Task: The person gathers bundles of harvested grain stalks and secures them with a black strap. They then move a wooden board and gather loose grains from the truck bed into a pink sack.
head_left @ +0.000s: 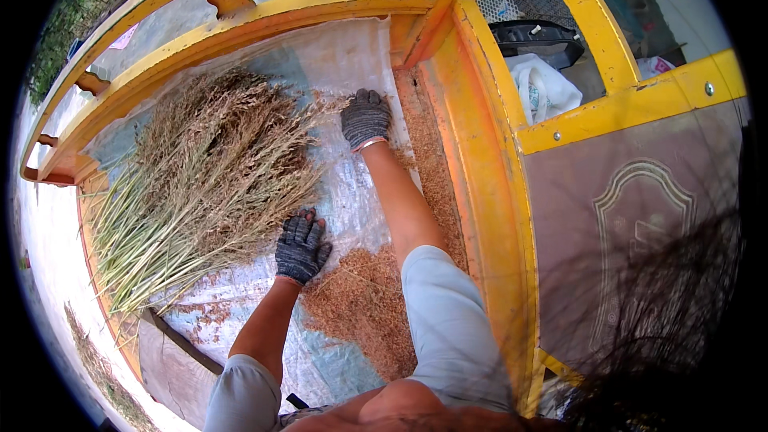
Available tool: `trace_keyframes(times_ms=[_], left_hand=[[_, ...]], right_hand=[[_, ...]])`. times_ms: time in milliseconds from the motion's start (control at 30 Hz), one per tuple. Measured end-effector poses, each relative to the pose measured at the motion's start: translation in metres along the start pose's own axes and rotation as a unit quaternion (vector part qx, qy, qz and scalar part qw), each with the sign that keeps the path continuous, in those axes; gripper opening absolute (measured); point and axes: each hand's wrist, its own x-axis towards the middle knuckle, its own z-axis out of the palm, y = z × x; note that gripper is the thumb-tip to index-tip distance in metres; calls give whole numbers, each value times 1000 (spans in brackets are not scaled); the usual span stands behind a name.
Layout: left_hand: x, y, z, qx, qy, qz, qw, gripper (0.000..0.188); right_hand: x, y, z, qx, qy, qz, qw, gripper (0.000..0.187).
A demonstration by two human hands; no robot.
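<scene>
My left hand, in a dark grey knit glove, lies open with fingers spread at the near right edge of a pile of dried stalks with seed heads. Farther off, my right hand, gloved alike, rests on the pale plastic sheet. Its fingers look flat and close together, next to a few seed-head tips reaching out from the pile. The green stalk ends point left and toward me. Between my forearms lies a heap of loose reddish-brown seeds. What lies under either palm is hidden.
A yellow frame with rails borders the sheet at the back and left. On the right rises a yellow post beside a brown panel. More seeds fill the gutter along it. A wooden board stands near left.
</scene>
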Motion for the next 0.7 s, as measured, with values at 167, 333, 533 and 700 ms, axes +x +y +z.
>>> trace_keyframes(times_ms=[167, 333, 533, 700], left_hand=[[-2, -1, -1, 11, 8, -12, 1000, 51], [2, 2, 1, 6, 11, -6, 1000, 51], [-5, -2, -3, -4, 8, -31, 999, 50], [0, 0, 1, -5, 29, -7, 1000, 51]], right_hand=[[-61, 15, -28, 24, -71, 17, 997, 23], [-177, 37, -45, 31, -75, -6, 997, 21], [-207, 51, -136, 190, -114, 48, 974, 34], [-77, 94, -66, 127, 50, 27, 990, 31]])
